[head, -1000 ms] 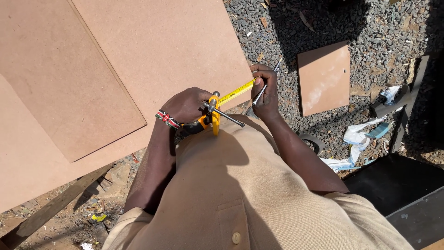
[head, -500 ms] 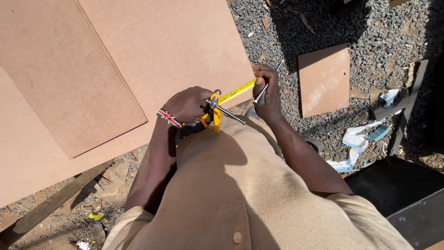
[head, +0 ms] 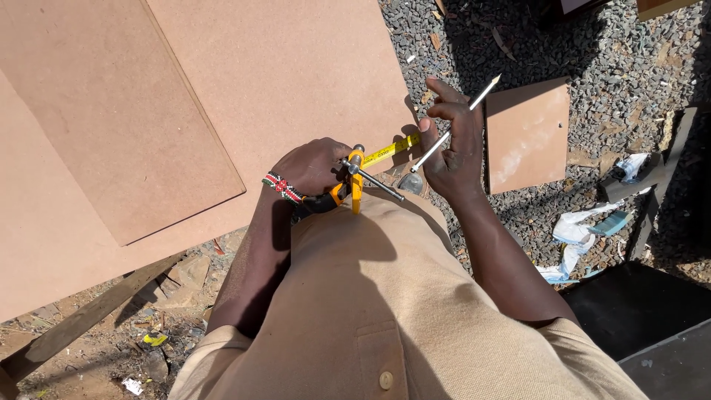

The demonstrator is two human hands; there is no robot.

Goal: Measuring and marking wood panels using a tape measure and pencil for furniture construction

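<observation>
- Large brown board as worktop, filling the frame from 9 to 12 o'clock, a smaller panel lying flat on top at 10 o'clock; near edge right against both hands.
- Small square offcut on the gravel at 2 o'clock, apart from the board.
- Left hand at centre, grip closed tight round the yellow tape measure, beaded wristband just behind at 8 o'clock.
- Yellow tape blade drawn out toward 2 o'clock along the board's edge, long axis pointing from left grip to right hand.
- Right hand at 2 o'clock of the tape case, nearer the blade's far end; fingers half spread and lifted, only loosely pinching the pencil.
- Pencil slanted, tip up toward 1 o'clock, clear of the board, lower end close to the blade tip.
</observation>
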